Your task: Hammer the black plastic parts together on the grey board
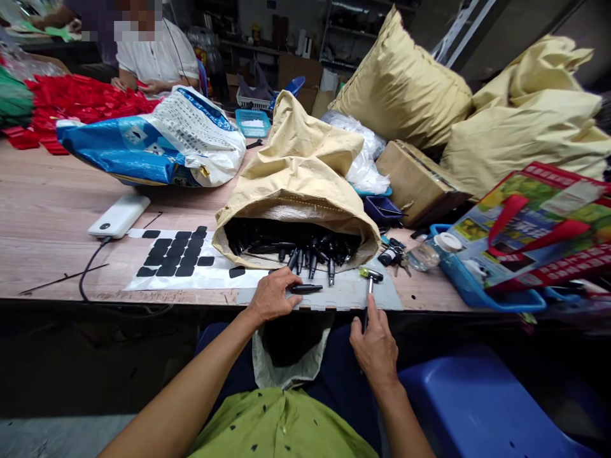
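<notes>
Near the table's front edge, my left hand (pixel 273 298) pinches one end of a black tapered plastic piece (pixel 308 289) that points right over the grey mat (pixel 351 296). My right hand (pixel 378 346) is wrapped around the handle of a small hammer (pixel 371 277), whose head has a yellowish face and rests over the mat's right part. Just beyond both hands lies a beige sack (pixel 298 175) with its mouth towards me. Several similar black pieces (pixel 313 257) spill from it. Between my legs, an open pale bag (pixel 267 366) hangs below the table edge; its inside is dark.
Left on the table are a white sheet with black stickers (pixel 174 254), a cabled white power bank (pixel 119 215) and a blue-white sack (pixel 157 143). Rightward are keys (pixel 398 254), a clear jar (pixel 424 254) and a blue basket (pixel 506 302). Another person (pixel 157 57) sits across, beside red pieces (pixel 86 98).
</notes>
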The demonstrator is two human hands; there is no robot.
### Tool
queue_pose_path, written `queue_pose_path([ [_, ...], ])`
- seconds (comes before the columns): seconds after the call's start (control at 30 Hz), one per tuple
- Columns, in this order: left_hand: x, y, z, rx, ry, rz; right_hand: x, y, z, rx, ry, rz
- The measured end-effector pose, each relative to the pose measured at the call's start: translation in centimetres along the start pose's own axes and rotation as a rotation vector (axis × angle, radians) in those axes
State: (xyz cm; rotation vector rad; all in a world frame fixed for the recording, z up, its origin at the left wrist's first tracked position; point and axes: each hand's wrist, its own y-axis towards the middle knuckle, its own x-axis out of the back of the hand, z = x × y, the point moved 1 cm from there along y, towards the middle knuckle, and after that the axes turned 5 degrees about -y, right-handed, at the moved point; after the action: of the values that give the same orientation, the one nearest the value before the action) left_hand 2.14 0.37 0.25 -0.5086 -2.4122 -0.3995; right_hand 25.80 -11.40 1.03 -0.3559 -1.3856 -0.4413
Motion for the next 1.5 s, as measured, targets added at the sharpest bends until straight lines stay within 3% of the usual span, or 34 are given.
queue_pose_path([
  [0.33,0.0,0.1,0.2,0.008,0.011,0.011,0.1,0.0,0.1,0.000,-0.002,-0.001],
  [0.7,0.0,-0.1,1.1,-0.084,0.013,0.037,0.0,0.0,0.0,0.010,-0.027,0.009],
  [0.83,-0.2,-2.5,-0.2,-0.142,-0.086,0.024,0.0,0.0,-0.1,0.021,-0.042,0.009],
  [0.93,-1.5,-6.0,-1.3,-0.185,-0.122,0.142,0.0,0.0,-0.1,0.035,-0.048,-0.001],
  [1.0,-2.9,-8.4,-1.5,-0.139,-0.083,0.231,0.0,-0.1,-0.1,0.043,-0.052,-0.010],
  [1.1,-5.1,-10.8,-0.4,0.078,-0.014,0.283,0.0,-0.1,-0.2,0.042,-0.055,-0.015],
  [1.27,-8.0,-11.6,3.4,0.380,0.103,0.310,-0.2,-0.1,-0.3,0.044,-0.044,-0.013],
  [1.37,-8.4,-11.4,3.9,0.408,0.152,0.334,-0.3,-0.1,-0.3,0.044,-0.041,-0.021],
  [1.5,-6.9,-10.6,0.9,0.246,0.032,0.259,-0.3,-0.2,-0.3,0.051,-0.048,-0.034],
])
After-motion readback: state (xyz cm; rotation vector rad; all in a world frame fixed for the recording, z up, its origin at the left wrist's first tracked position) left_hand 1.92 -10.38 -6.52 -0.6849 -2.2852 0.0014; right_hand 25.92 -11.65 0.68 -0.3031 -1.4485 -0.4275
